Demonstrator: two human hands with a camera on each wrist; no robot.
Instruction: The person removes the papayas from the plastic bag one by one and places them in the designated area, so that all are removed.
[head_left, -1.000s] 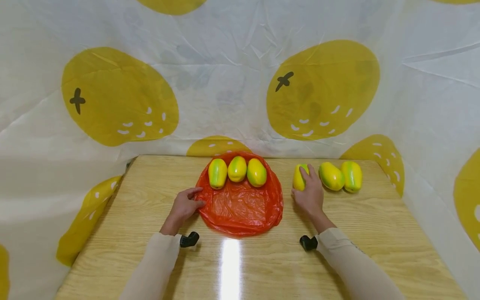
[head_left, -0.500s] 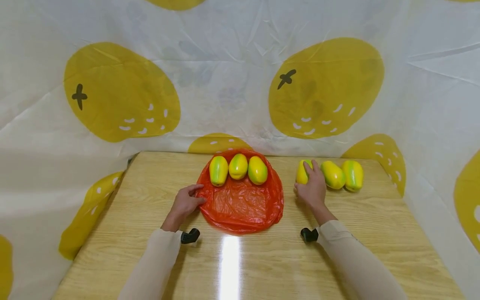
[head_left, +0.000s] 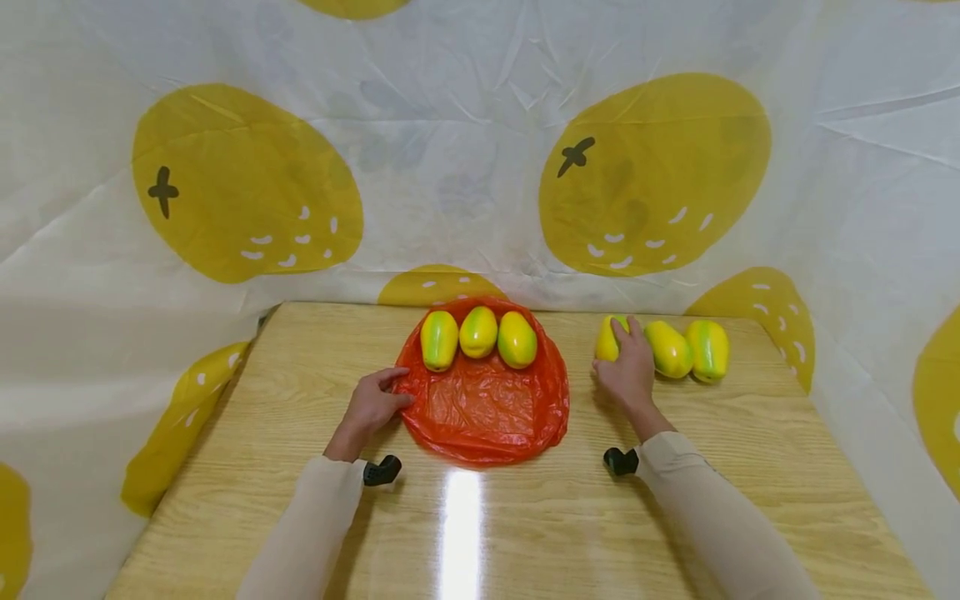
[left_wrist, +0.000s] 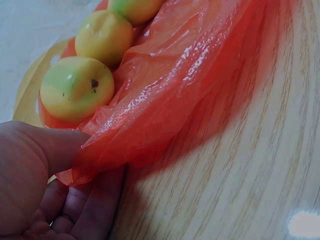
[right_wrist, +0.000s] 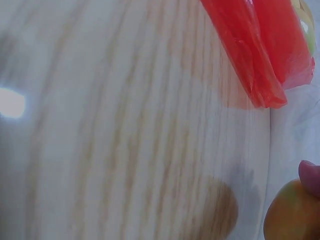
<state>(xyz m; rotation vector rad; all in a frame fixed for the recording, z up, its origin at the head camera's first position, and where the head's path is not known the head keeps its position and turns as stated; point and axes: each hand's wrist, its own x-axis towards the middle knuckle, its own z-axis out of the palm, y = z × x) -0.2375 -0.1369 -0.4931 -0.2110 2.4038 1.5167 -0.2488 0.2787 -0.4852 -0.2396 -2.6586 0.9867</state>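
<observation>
Picking up fruit seems to be the step in hand: the right hand (head_left: pixel 632 368) grips 1 yellow-green fruit (head_left: pixel 609 340) just left of 2 loose fruits (head_left: pixel 669 350) on the tabletop (head_left: pixel 315 350). The left hand (head_left: pixel 372 402) pinches the left edge of the red bag (head_left: pixel 480 408), where 3 bagged fruits (head_left: pixel 478 333) line the far side. The next move probably calls for a firm hold and a steady rim.

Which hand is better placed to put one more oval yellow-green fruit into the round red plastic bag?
Probably the right hand: it grips the leftmost fruit outside the bag, while the left hand pinches the bag's left edge.
</observation>
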